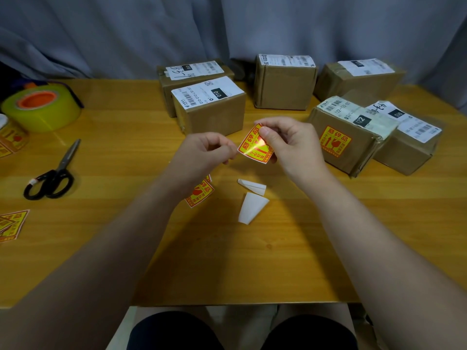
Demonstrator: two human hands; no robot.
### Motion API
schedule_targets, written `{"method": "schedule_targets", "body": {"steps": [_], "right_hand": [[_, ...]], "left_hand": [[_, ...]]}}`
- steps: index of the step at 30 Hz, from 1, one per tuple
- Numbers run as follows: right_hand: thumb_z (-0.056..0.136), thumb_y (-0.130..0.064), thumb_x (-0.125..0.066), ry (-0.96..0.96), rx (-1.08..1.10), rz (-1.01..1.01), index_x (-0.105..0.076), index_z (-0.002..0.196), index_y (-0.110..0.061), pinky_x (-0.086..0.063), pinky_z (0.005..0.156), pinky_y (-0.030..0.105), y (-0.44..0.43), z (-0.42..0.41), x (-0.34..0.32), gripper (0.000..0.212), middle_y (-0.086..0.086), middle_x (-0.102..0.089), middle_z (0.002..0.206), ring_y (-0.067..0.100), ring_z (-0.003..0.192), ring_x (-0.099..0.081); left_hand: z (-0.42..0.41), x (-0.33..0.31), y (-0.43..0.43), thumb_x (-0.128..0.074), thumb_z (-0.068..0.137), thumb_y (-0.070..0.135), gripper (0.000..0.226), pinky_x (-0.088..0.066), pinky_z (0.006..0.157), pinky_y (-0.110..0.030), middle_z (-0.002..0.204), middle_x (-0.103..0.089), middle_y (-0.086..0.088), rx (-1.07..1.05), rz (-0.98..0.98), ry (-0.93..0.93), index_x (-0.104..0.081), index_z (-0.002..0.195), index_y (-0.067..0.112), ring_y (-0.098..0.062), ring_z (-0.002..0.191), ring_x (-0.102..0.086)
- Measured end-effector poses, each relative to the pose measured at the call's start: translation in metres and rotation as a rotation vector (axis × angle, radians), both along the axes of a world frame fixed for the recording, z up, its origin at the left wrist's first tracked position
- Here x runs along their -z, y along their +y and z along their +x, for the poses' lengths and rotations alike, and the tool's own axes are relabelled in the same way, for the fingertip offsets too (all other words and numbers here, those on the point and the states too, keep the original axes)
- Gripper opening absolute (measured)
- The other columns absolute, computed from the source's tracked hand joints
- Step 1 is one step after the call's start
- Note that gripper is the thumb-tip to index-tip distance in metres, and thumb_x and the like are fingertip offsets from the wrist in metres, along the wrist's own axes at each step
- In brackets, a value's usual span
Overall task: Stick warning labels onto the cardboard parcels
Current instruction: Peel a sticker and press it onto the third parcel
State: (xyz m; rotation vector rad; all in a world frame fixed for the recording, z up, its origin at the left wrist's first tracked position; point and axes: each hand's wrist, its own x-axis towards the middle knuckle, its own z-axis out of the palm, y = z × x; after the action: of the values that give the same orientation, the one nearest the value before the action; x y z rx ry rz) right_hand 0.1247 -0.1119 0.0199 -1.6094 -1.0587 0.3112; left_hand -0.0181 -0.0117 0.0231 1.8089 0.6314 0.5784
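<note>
A yellow and red warning label (252, 145) is held above the table's middle. My right hand (290, 145) pinches its right side with thumb on top, and my left hand (204, 152) pinches its left corner. Several cardboard parcels stand at the back: the nearest parcel (209, 114) just behind my hands, and a parcel on the right (346, 140) that carries a warning label (334, 141) on its front. Another loose label (199, 194) lies on the table under my left wrist.
Two white backing papers (251, 207) lie near the table's middle. Black scissors (54, 176) and a roll of clear tape (41, 107) sit at the left. More labels (12, 224) lie at the left edge. A grey curtain hangs behind the wooden table (252, 261).
</note>
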Motion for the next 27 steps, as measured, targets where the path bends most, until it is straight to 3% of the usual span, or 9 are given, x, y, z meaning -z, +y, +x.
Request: {"method": "schedule_targets", "body": {"steps": [11, 16, 19, 22, 24, 27], "right_hand": [[0.093, -0.015, -0.056, -0.021, -0.001, -0.009, -0.067, 0.11, -0.016, -0.048, 0.058, 0.009, 0.001, 0.003, 0.001, 0.02, 0.0, -0.067, 0.099, 0.011, 0.088, -0.066], [0.093, -0.012, -0.057, 0.009, -0.011, 0.002, -0.067, 0.108, -0.013, -0.047, 0.056, 0.009, 0.001, 0.004, 0.002, 0.019, -0.003, -0.066, 0.09, 0.001, 0.077, -0.064], [0.09, -0.011, -0.061, 0.021, 0.009, -0.002, -0.064, 0.112, -0.012, -0.051, 0.066, 0.016, 0.003, 0.005, 0.005, 0.023, -0.007, -0.062, 0.082, -0.002, 0.075, -0.061], [0.083, -0.017, -0.07, -0.106, 0.109, -0.011, -0.06, 0.102, -0.021, -0.046, 0.086, 0.023, 0.007, 0.002, 0.011, 0.022, -0.004, -0.058, 0.101, 0.009, 0.097, -0.056], [0.08, -0.019, -0.072, -0.238, 0.152, 0.027, -0.062, 0.088, -0.026, -0.04, 0.089, 0.021, 0.007, -0.001, 0.013, 0.014, -0.005, -0.055, 0.098, 0.008, 0.098, -0.053], [0.084, -0.014, -0.068, -0.156, 0.067, 0.066, -0.068, 0.083, -0.021, -0.039, 0.075, 0.006, 0.005, -0.006, 0.013, 0.008, -0.011, -0.062, 0.081, -0.006, 0.079, -0.056]], "left_hand": [[0.001, 0.001, 0.0, -0.061, 0.086, 0.012, 0.017, -0.043, 0.058, -0.011, 0.074, -0.063, 0.0, 0.01, -0.011, -0.017, -0.068, 0.073, 0.021, -0.002, 0.066, -0.053], [0.004, 0.001, -0.001, -0.059, 0.085, 0.007, 0.021, -0.042, 0.058, -0.01, 0.07, -0.062, 0.002, 0.025, -0.015, -0.035, -0.067, 0.071, 0.021, -0.002, 0.063, -0.053], [0.006, 0.0, -0.003, -0.058, 0.086, 0.007, 0.022, -0.04, 0.059, -0.014, 0.062, -0.061, 0.007, 0.036, -0.057, -0.065, -0.066, 0.071, 0.02, -0.002, 0.061, -0.051], [0.011, -0.001, -0.007, -0.057, 0.087, 0.008, 0.02, -0.039, 0.058, -0.015, 0.059, -0.06, 0.01, 0.02, -0.092, -0.117, -0.065, 0.072, 0.019, 0.0, 0.058, -0.051], [0.014, -0.001, -0.009, -0.058, 0.087, 0.008, 0.019, -0.039, 0.057, -0.014, 0.06, -0.06, 0.01, -0.018, -0.091, -0.144, -0.065, 0.073, 0.019, 0.0, 0.059, -0.051], [0.018, 0.0, -0.01, -0.059, 0.086, 0.007, 0.017, -0.039, 0.057, -0.011, 0.068, -0.06, 0.008, -0.066, -0.073, -0.17, -0.065, 0.074, 0.018, -0.002, 0.062, -0.052]]}}
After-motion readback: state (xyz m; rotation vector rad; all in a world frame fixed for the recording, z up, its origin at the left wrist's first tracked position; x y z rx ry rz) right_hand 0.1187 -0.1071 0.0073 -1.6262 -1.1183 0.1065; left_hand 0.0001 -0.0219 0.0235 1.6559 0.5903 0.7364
